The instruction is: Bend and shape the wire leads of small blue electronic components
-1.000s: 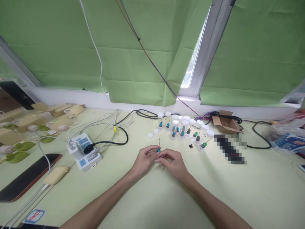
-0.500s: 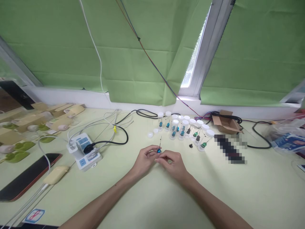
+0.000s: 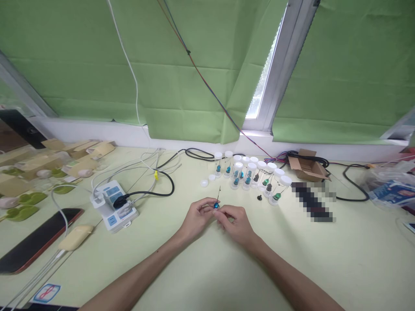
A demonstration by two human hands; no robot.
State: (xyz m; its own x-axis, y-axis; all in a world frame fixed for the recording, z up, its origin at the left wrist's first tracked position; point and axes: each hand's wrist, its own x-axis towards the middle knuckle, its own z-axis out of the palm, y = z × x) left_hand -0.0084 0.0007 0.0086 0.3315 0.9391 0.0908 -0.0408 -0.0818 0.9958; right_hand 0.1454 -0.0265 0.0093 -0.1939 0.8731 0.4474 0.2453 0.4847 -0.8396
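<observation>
Between my fingertips is a small shiny blue piece (image 3: 216, 206) with a thin dark stem pointing up; its exact kind is too small to tell. My left hand (image 3: 198, 216) holds it from the left with closed fingers. From the right, the pinched fingertips of my right hand (image 3: 235, 220) press against its lower part. Beyond my hands, several clear tubes (image 3: 248, 177) with white caps stand in a group, holding similar blue, green and dark pieces. Two loose white caps (image 3: 204, 183) lie left of them. A small black piece (image 3: 260, 198) lies in front of the group.
On the left are a white power strip (image 3: 117, 207) with plugs, a dark phone-like slab (image 3: 39, 239) and a beige case (image 3: 77, 237). An open cardboard box (image 3: 307, 166) and black cable (image 3: 352, 198) lie at right. Green blinds (image 3: 194, 95) hang behind the table.
My right fingertips have closed in against the lower part of the blue piece. My left hand and the tubes have hardly moved.
</observation>
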